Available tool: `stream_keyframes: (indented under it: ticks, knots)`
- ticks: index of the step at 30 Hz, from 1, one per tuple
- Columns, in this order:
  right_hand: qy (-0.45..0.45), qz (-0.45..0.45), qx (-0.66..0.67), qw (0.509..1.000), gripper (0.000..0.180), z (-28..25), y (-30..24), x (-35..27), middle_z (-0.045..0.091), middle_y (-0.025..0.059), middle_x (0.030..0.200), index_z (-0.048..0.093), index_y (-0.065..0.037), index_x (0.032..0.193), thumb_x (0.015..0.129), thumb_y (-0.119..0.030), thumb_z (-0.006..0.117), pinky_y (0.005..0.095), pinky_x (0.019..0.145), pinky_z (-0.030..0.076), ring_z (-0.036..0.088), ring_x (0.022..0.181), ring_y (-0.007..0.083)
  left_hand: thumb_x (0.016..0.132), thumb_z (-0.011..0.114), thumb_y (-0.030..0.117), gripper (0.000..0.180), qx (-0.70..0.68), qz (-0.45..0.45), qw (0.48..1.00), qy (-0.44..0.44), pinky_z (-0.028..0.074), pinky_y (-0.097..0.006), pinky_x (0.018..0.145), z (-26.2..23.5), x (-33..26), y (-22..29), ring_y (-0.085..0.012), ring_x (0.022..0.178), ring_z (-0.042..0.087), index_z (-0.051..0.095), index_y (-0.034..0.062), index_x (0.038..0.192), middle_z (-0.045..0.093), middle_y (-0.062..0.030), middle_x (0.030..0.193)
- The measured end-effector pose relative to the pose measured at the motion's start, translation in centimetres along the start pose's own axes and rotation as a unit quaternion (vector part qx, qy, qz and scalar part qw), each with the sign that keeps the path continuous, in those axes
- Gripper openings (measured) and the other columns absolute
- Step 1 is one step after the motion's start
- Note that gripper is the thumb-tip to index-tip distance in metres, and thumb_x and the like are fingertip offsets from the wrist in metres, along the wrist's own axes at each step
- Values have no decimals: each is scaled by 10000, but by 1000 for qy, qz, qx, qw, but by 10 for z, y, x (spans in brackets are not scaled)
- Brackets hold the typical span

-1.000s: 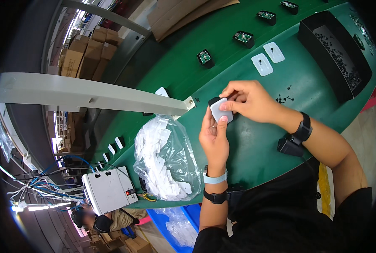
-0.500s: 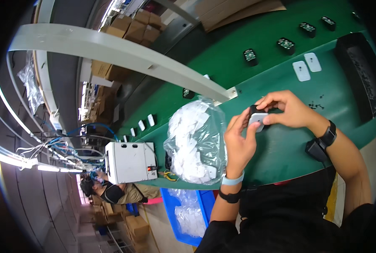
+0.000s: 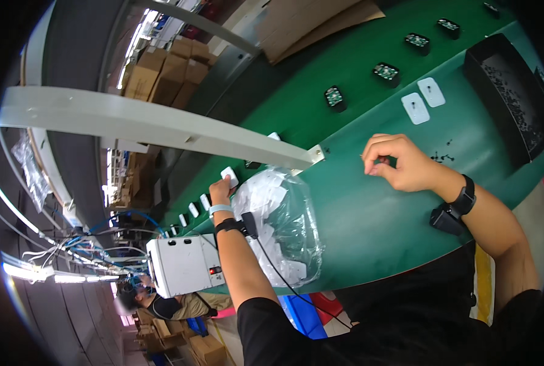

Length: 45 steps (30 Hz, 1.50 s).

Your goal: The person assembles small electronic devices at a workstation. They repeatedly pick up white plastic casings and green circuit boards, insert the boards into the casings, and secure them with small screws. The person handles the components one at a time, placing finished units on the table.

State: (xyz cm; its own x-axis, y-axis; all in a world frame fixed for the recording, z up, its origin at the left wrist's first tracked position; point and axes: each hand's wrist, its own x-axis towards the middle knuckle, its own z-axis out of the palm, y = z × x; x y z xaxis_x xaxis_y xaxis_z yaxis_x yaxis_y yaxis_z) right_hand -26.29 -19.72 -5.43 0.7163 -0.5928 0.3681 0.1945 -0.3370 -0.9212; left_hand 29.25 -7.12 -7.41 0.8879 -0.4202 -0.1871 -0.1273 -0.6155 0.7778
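Note:
My left hand [image 3: 220, 190] reaches out to the far left, past the plastic bag. Its fingers are closed on a small white-faced box [image 3: 229, 176] at the row on the green belt; whether the box rests on the belt is hidden. Above the near green mat, my right hand [image 3: 403, 163] has its fingers curled in to the thumb; anything between them is too small to make out. Close by lie small black screws [image 3: 444, 154] and two white plastic covers [image 3: 415, 108], each with dark bits on it. A clear bag of white parts [image 3: 272, 198] sits beside my left forearm.
Black casings with circuit boards [image 3: 386, 73] stand along the belt. At right is a black tray of screws [image 3: 516, 104]. A pale metal beam [image 3: 162, 131] crosses above the belt. Left stand a white machine [image 3: 183, 265] and a seated person [image 3: 162, 302]. A blue bin [image 3: 305, 317] sits below the table edge.
My left hand has moved far left with the white-faced box, which both hands held before. My right hand has let go of it and stays over the mat. The view has shifted somewhat.

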Motion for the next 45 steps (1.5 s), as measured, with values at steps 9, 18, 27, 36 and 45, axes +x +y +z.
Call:
stream_keyframes:
  ticks: [9,18,27,36,45]
  knots:
    - [12,-20,0,1000,138,-1,-6,2,634,32,862,621,-47,801,791,91,621,287,625,439,572,817,168,880,681,441,487,370,225,896,100,533,-427,734,-26,38,-23,-302,798,682,718,-44,878,706,-203,819]
    - [99,-50,-11,994,138,-14,-5,-1,591,22,862,595,-27,801,830,107,581,257,641,402,512,739,120,836,654,41,130,82,446,889,61,482,-289,623,18,-195,76,-133,615,554,693,-14,947,569,-45,685]
    - [238,-7,52,970,48,-58,-15,16,508,-68,715,644,-35,882,870,-34,690,203,564,388,457,640,18,714,627,21,227,439,530,725,-33,495,-489,817,59,-233,26,-399,947,581,604,-16,937,584,-203,955]
    - [24,55,-393,917,61,-102,-55,-41,663,120,808,666,14,820,807,-32,628,375,652,501,639,707,278,797,615,69,110,459,557,687,80,514,-445,741,67,-231,30,-351,863,620,601,26,897,605,-156,888]
    - [-17,109,-445,889,90,-110,-25,-79,668,157,863,677,19,825,805,-29,603,418,765,529,652,828,350,987,482,161,182,-395,222,867,-208,577,-437,651,45,-328,32,-292,847,633,457,103,1159,526,-76,1026]
